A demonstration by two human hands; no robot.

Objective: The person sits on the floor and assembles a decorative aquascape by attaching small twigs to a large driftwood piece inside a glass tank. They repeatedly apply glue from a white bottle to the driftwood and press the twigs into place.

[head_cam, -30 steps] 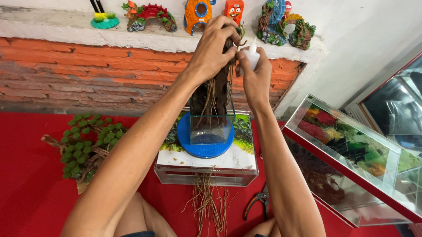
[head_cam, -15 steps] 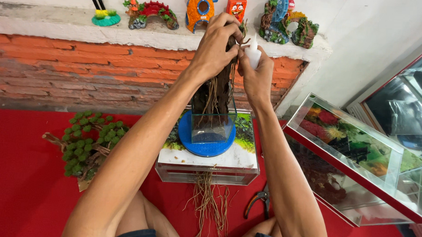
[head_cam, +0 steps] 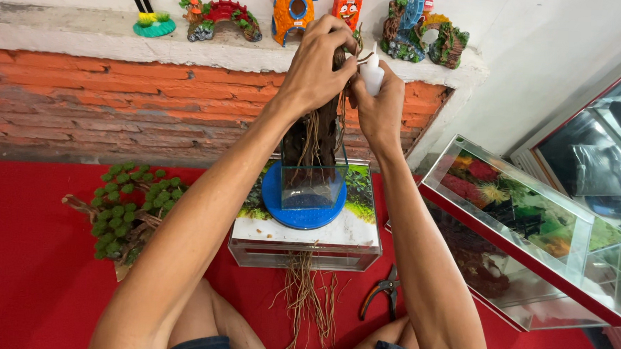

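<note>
**Hands held almost fixed at the top of the driftwood**

Little has shifted since the earlier frames; both hands are kept raised at the same spot, and the view has only drifted slightly, so the work at the top of the wood is judged to be going on rather than finished.

Below the hands, a low glass tank [head_cam: 304,253] with a scenic print on its top is seen on the red floor [head_cam: 25,268]; a blue round disc [head_cam: 302,212] lies on it, and a small glass cube [head_cam: 312,183] stands on the disc; the driftwood piece [head_cam: 313,137] rises upright out of that cube, dark, rough, with thin pale roots hanging down its sides.

Left hand [head_cam: 318,65] is closed around the top of the driftwood, fingers curled over it; right hand [head_cam: 376,104], just beside and touching, is wrapped around a small white squeeze bottle [head_cam: 372,75], its nozzle turned up toward the wood's tip.

Well below the right hand, small pliers [head_cam: 383,294] lie on the floor; a loose bundle of roots [head_cam: 309,298] lies beside them.
</note>
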